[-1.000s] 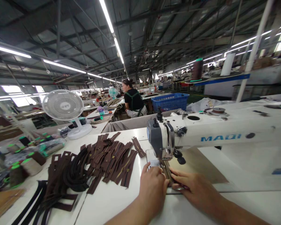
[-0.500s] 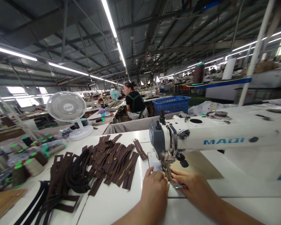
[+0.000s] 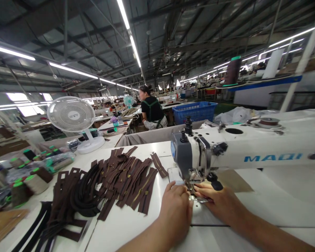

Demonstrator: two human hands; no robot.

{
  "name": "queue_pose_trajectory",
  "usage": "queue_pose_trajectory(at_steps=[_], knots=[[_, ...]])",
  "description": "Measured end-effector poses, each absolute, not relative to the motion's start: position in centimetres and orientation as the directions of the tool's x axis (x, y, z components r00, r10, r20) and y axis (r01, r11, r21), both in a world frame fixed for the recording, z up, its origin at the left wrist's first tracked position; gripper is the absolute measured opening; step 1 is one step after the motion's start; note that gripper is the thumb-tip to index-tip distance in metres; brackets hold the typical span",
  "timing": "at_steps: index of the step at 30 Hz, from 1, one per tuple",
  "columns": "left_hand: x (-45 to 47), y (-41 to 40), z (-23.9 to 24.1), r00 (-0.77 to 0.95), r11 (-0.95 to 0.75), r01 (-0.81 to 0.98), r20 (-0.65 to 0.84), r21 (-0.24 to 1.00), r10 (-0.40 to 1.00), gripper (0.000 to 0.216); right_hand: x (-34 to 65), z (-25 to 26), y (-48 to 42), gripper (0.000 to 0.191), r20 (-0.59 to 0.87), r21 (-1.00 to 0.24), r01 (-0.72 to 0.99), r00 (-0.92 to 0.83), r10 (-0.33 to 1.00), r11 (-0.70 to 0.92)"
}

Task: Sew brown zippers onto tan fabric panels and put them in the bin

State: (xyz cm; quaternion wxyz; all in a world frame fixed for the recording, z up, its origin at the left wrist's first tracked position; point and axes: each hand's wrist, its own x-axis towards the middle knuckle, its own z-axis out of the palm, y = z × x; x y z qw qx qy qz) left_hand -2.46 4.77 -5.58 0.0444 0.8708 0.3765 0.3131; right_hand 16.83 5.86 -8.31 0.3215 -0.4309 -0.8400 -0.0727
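Observation:
My left hand (image 3: 176,207) rests on the white sewing machine bed (image 3: 215,231), its fingers curled against the presser foot (image 3: 194,184). My right hand (image 3: 220,202) reaches in from the right, fingertips pressed together at the same foot. Between both hands lies a brown zipper strip (image 3: 192,191), almost wholly hidden under the fingers and the foot. The white sewing machine (image 3: 254,154) arm stretches off to the right above my right hand.
A heap of brown zipper strips (image 3: 131,178) and dark coiled straps (image 3: 84,196) lies left of my hands. Thread cones (image 3: 36,182) and a white desk fan (image 3: 73,119) stand farther left. A seated person in black (image 3: 152,109) works beside a blue basket (image 3: 195,112) behind.
Both hands have slid forward toward the presser foot, and the brown strip that showed between them is now almost hidden under foot and fingers. The view has shifted slightly.

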Motion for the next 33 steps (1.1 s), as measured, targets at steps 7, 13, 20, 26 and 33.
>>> queue_pose_trajectory(at_steps=[7,13,20,26,33], knots=[[-2.6,5.0,-5.2,0.532,-0.706,0.64,0.489,0.302,0.691,0.011,17.0,-8.7,6.5,0.027,0.617,-0.13,0.756,-0.445,0.649,0.641],[-2.7,5.2,-4.8,0.563,-0.716,0.642,0.466,0.274,0.683,0.008,17.0,-8.5,6.6,0.026,0.604,-0.141,0.765,-0.436,0.667,0.628],[-2.7,5.0,-4.9,0.534,-0.715,0.643,0.507,0.276,0.676,0.01,16.7,-8.2,6.2,0.029,0.581,-0.127,0.789,-0.432,0.69,0.601],[-2.9,4.9,-5.1,0.507,-0.724,0.632,0.559,0.278,0.656,0.012,16.8,-7.4,6.1,0.028,0.575,-0.102,0.817,-0.417,0.703,0.568],[-3.0,3.5,-4.7,0.506,-0.72,0.611,0.538,0.328,0.674,0.016,17.1,-7.9,0.6,0.04,0.532,-0.065,0.83,-0.44,0.724,0.553]])
